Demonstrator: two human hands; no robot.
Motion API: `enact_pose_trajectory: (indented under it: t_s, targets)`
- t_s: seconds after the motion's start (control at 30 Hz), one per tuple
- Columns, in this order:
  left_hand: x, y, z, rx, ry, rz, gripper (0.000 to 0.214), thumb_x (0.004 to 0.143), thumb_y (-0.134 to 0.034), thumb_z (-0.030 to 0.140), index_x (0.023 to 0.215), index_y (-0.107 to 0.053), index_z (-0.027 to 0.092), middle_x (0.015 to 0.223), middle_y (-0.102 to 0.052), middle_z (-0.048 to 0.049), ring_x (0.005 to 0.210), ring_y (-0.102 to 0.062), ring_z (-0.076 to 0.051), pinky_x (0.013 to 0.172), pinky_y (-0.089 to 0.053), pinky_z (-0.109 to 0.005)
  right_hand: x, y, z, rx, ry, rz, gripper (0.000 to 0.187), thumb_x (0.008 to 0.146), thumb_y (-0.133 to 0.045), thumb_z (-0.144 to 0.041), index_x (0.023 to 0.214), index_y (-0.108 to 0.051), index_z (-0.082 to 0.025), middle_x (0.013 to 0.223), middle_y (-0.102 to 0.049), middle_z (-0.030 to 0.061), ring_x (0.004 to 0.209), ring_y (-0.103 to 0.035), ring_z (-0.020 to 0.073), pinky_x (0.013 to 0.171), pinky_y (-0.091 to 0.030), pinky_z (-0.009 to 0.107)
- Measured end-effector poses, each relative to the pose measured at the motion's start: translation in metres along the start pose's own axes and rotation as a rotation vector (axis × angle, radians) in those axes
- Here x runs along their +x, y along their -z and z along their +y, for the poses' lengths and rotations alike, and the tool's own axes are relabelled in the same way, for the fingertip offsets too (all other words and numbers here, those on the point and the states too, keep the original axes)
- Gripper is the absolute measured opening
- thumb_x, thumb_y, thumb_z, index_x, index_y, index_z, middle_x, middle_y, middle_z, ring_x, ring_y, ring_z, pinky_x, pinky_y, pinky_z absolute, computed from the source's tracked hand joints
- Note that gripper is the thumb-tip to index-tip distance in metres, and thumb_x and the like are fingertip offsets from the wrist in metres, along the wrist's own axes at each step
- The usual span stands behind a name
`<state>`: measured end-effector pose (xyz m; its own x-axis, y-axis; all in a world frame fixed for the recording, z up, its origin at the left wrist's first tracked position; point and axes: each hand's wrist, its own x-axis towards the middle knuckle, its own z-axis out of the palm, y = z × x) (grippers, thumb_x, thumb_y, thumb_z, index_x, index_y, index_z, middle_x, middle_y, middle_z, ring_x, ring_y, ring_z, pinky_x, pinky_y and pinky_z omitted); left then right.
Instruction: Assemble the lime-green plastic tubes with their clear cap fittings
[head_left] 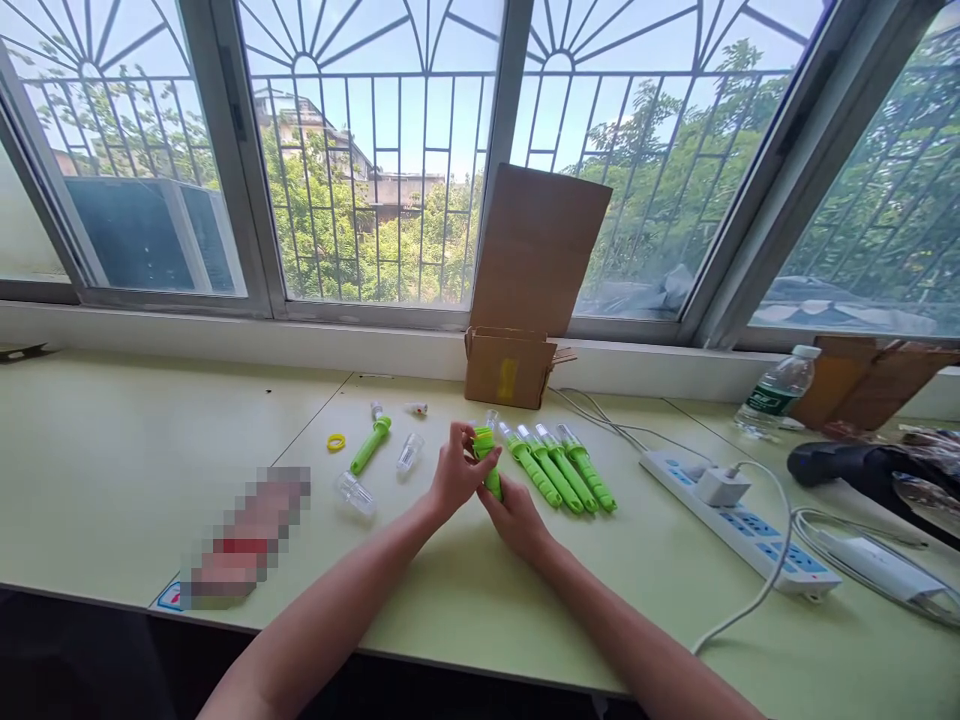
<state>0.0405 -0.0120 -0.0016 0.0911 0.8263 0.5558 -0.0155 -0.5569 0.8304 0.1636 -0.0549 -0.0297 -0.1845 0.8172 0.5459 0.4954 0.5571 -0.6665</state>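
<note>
My left hand [452,472] is closed around the ribbed upper end of a green plastic handle [492,480]. Lower down, the fingers of my right hand [516,515] grip the same handle, which stands tilted just above the table. Close to its right lie several like green handles [561,470] with clear tips, side by side. To the left of my hands are a loose green handle [371,444] with a whitish tip, a small clear plastic cup [409,454] and a larger clear cup [355,495]. A small clear piece [492,418] sits just beyond my fingers.
A yellow ring [335,441] and a small white part [417,408] lie at the left. An open cardboard box [504,368] stands by the window. On the right are a power strip [739,525] with cables, a water bottle [778,393] and a black device [847,475].
</note>
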Motion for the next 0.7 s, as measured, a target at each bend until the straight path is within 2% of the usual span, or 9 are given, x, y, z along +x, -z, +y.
enact_pose_trajectory:
  t_s: [0.27, 0.7]
  targets:
    - [0.0002, -0.0001, 0.0002, 0.000, 0.005, -0.006, 0.041, 0.075, -0.067, 0.040, 0.093, -0.034, 0.023, 0.077, -0.058, 0.0036, 0.065, -0.057, -0.010, 0.051, -0.048, -0.019, -0.0003, -0.0018, 0.0072, 0.016, -0.061, -0.015, 0.024, 0.088, -0.048, -0.036, 0.078, -0.058, -0.017, 0.065, -0.059, 0.0017, 0.061, -0.050, 0.0162, 0.058, -0.042, 0.027]
    - [0.0004, -0.0021, -0.0010, -0.022, 0.028, -0.009, 0.041, 0.076, -0.066, 0.039, 0.094, -0.032, 0.024, 0.078, -0.061, 0.0020, 0.065, -0.056, -0.011, 0.051, -0.048, -0.019, 0.0015, -0.0007, 0.0038, 0.076, -0.062, -0.020, 0.029, 0.090, -0.048, -0.041, 0.084, -0.060, -0.016, 0.069, -0.062, 0.0029, 0.061, -0.051, 0.0159, 0.056, -0.041, 0.027]
